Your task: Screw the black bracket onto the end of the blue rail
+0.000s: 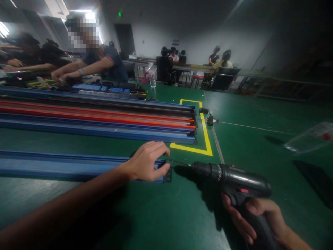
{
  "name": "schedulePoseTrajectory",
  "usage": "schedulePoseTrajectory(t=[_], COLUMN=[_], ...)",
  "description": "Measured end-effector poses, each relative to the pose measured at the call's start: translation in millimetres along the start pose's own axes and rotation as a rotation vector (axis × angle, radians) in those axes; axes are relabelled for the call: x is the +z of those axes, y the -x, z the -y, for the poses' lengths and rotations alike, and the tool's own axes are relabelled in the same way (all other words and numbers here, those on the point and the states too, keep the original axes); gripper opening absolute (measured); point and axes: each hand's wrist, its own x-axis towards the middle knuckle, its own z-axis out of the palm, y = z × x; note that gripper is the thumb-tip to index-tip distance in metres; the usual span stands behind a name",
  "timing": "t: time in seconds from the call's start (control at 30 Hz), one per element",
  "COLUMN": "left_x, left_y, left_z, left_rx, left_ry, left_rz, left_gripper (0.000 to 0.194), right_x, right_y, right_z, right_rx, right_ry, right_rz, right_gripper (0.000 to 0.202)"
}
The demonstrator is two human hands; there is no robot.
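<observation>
Your right hand [267, 213] is wrapped round the handle of a black drill [244, 180], level and pointing left. Its long bit [180, 162] reaches toward the end of the near blue rail [78, 168], which lies alone on the green tabletop [161, 215]. The aim seems meant to line the bit up with that end, where a black end bracket [168, 174] sticks out.

Your left hand [149, 161] is half open, arched over the rail's end with thumb and fingertips apart, probably to steady it. I can't tell how firmly it grips, or whether the fingertips pinch anything small by the bit's tip.

Beyond lies a group of blue and red rails [156, 121], side by side, their ends inside a yellow tape outline [207, 135], which likely marks their place. Near the tape sits a small black part [210, 120] with a thin cord [255, 127] running right. A clear bottle [309, 137] stands beyond the drill, well apart from it. Across the tabletop, a co-worker [106, 64] leans over other parts. Nothing visible blocks the drill's line except your fingers close by.
</observation>
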Motion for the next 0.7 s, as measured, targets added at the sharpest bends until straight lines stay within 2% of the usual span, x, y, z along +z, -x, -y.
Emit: schedulePoseTrajectory(t=[0.1,0.2,0.47,0.7], left_x=[3.9,6.2,8.8,10.0], left_y=[-2,-2,-1,-1], left_z=[2,5,10,15], left_rx=[-0.069,-0.108,-0.017,0.058], left_ry=[-0.042,-0.022,0.065,0.063], left_rz=[-0.016,0.048,0.137,0.124], left_gripper=[0.017,0.018,0.019,0.015], right_x=[2,3,-8,-12], right_y=[0,0,0,0], right_z=[1,2,-3,-5], right_rx=[-0.007,-0.011,-0.038,-0.053], right_ry=[-0.01,-0.016,-0.057,-0.076], right_rz=[0.003,-0.006,0.02,0.057], right_gripper=[0.038,0.039,0.041,0.042])
